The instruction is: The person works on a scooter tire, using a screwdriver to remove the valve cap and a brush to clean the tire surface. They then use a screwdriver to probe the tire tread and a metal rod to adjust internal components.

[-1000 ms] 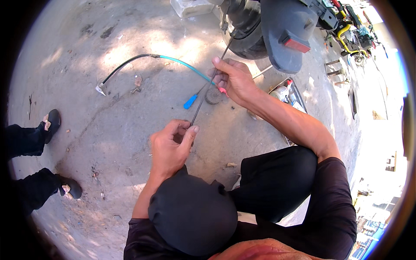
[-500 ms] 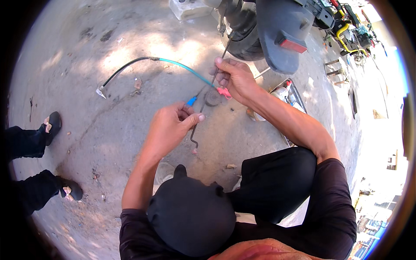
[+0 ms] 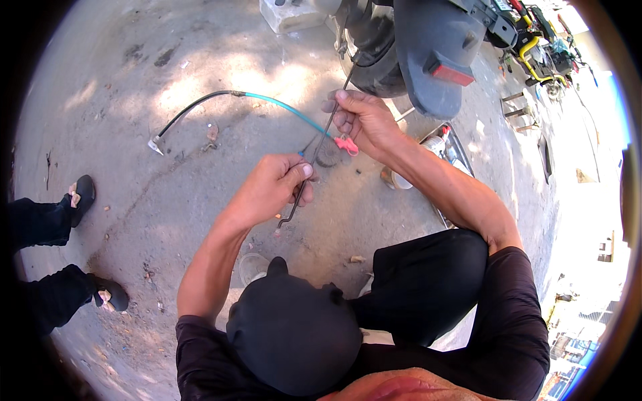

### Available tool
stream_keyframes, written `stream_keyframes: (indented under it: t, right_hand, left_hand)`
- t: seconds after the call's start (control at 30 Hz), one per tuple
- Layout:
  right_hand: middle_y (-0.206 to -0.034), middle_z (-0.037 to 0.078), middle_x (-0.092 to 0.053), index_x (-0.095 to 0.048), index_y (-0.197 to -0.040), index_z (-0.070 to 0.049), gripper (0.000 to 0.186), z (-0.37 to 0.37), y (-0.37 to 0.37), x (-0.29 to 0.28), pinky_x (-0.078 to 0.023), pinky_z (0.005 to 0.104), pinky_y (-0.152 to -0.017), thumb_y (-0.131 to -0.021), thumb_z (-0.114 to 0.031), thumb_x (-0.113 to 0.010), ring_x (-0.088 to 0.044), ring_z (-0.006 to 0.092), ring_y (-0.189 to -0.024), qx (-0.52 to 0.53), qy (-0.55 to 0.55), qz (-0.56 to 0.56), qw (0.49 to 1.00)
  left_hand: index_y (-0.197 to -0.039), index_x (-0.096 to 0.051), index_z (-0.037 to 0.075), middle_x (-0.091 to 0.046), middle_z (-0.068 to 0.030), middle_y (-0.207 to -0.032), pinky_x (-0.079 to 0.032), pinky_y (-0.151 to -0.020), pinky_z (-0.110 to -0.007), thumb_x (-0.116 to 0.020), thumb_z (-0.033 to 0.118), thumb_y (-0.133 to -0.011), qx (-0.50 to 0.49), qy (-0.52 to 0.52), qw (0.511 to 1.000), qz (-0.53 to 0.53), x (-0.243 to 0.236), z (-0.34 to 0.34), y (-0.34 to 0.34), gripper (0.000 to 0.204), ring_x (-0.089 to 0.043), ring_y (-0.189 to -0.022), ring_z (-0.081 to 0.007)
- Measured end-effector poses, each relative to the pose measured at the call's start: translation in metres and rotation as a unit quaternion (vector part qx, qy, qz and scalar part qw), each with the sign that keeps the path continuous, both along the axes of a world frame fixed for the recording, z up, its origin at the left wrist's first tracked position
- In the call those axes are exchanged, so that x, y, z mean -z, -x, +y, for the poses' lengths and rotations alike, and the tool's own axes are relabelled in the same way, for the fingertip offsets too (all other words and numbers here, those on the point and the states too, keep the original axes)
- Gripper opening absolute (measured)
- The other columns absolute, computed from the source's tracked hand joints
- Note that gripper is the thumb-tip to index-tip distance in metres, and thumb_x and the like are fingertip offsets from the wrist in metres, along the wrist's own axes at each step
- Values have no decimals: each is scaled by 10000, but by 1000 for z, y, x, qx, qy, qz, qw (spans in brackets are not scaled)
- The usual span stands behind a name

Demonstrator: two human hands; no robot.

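A thin dark metal rod (image 3: 324,139) with a crooked lower end runs slantwise between my hands. My left hand (image 3: 271,186) is closed round its lower part, the bent tip sticking out below the fingers. Higher up, my right hand (image 3: 369,121) pinches it between thumb and fingers; the top reaches to beside the vehicle's wheel (image 3: 380,75). Behind the rod, a black and teal cable (image 3: 281,101) curves over the ground, with a pale connector (image 3: 155,145) at one end and a red clip (image 3: 346,145) at the other. A small blue piece is mostly hidden by my left hand.
A dark mudguard (image 3: 428,73) with a red reflector overhangs at the top. Right of my right forearm lies a tray (image 3: 461,157) of items, with a round container (image 3: 396,179) beside it. Another person's shoes (image 3: 83,200) stand at left. A white block (image 3: 291,17) sits far off.
My left hand has closed more fully round the rod. The rod's bent lower end has swung left and slightly up, while my right hand has barely moved.
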State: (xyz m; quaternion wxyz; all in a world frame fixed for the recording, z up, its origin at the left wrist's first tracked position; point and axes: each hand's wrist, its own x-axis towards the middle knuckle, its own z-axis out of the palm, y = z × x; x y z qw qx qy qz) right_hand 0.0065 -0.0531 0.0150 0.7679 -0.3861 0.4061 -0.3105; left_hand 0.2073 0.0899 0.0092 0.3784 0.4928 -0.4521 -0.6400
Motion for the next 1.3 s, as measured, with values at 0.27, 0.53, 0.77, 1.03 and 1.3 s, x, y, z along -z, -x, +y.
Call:
stream_keyframes:
  t: [0.27, 0.53, 0.77, 1.03, 1.3]
  right_hand:
    - [-970, 109, -731, -645, -1022, -60, 208, 0, -7, 2, -507, 220, -627, -1031, -261, -700, -618, 74, -692, 27, 1, 64, 998]
    - [-1020, 107, -728, -636, -1068, -45, 231, -2, 1, 1, -522, 242, -649, -1045, -271, -676, -640, 98, -714, 3, 2, -13, 1000]
    - [-1028, 113, -735, -644, -1065, -47, 222, -2, -6, 7, -507, 243, -639, -1030, -259, -700, -618, 89, -692, 68, -3, 32, 997]
    - [-1005, 87, -730, -650, -1082, -51, 192, -3, 3, 4, -495, 235, -662, -1048, -240, -670, -618, 84, -724, -8, -7, -24, 1000]
    - [-1005, 45, -693, -640, -1088, -51, 302, -12, 9, 20, -435, 244, -615, -1058, -351, -650, -511, 85, -657, -14, -27, 63, 998]
  left_hand:
    - [-977, -680, -28, -660, -30, -683, -438, -524, -252, -667, 170, -1024, -4, 31, 990, -140, -8, -14, 7, 205, -594, -588, -90]
    - [-1048, -684, -30, -682, -43, -692, -463, -532, -251, -642, 164, -1034, 25, -25, 999, 0, -2, -21, 0, 199, -630, -597, -100]
    - [-1056, -670, -39, -728, -89, -753, -491, -557, -266, -566, 182, -1077, -2, 12, 995, -104, -9, -25, 11, 245, -664, -629, -118]
    - [-1041, -682, -41, -737, -100, -777, -509, -600, -283, -517, 206, -1089, 48, -29, 998, -9, -3, -33, 8, 301, -672, -639, -135]
    - [-1096, -729, -17, -707, -45, -886, -516, -711, -306, -634, 268, -1039, -126, 174, 967, -138, 13, -104, 11, 305, -624, -773, -141]
